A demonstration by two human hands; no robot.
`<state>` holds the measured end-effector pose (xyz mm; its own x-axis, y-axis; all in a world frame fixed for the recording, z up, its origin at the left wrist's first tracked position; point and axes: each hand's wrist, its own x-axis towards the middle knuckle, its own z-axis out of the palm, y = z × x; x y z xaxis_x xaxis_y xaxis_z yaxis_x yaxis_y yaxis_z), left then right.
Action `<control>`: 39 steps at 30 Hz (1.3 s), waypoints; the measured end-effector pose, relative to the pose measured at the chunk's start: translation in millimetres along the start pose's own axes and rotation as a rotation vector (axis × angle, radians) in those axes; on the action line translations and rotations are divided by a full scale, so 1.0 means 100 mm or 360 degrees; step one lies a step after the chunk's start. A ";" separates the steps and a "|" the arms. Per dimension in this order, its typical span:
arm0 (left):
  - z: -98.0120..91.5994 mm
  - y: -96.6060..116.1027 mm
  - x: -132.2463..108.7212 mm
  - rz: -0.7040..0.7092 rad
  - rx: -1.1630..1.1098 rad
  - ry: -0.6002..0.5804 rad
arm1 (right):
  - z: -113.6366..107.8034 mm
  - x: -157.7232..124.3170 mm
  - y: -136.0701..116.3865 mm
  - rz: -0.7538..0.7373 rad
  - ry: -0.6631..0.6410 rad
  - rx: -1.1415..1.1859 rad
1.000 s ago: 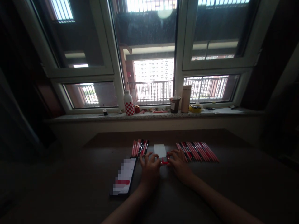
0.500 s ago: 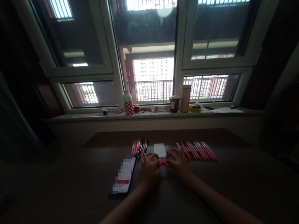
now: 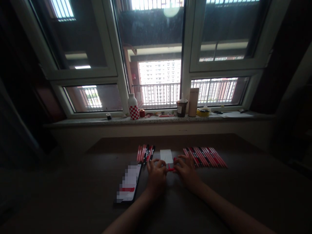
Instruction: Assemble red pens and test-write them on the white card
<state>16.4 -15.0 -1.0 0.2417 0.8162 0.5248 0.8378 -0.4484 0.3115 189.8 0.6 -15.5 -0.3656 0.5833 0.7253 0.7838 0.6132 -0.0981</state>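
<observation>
A small red object (image 3: 171, 169) lies crosswise between my two hands, its ends at my fingertips. My left hand (image 3: 156, 175) is closed on its left end, with the fingers bent. From the other side my right hand (image 3: 186, 170) is closed on its right end. A white paper (image 3: 166, 156) rests on the dark table just beyond my fingers. To the left of it is a small row of pink, red and black pens (image 3: 145, 154). On the right lies a longer row of similar pens (image 3: 206, 157), partly behind my right hand.
A phone (image 3: 129, 183) lies left of my left forearm on the table (image 3: 80, 191). Along the windowsill (image 3: 156, 120) stand a checkered bottle (image 3: 133, 109), a dark cup (image 3: 181, 109), a tall tan cylinder (image 3: 193, 102) and a yellow roll (image 3: 202, 112).
</observation>
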 end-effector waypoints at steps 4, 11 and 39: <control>0.03 -0.01 -0.02 0.0054 0.0239 0.0124 | 0.00 0.00 0.00 0.0100 -0.0109 -0.0063; 0.01 -0.05 -0.01 0.0112 0.0268 0.0114 | -0.03 0.00 0.00 0.0128 -0.0232 -0.0068; 0.02 0.03 0.00 0.0032 0.0062 0.0019 | -0.13 0.05 -0.10 0.0172 -0.0250 0.0147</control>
<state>19.6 -15.6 -2.1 0.2531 0.8024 0.5405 0.8513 -0.4501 0.2696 187.2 -9.8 -2.1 -0.3612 0.7198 0.5927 0.7759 0.5846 -0.2370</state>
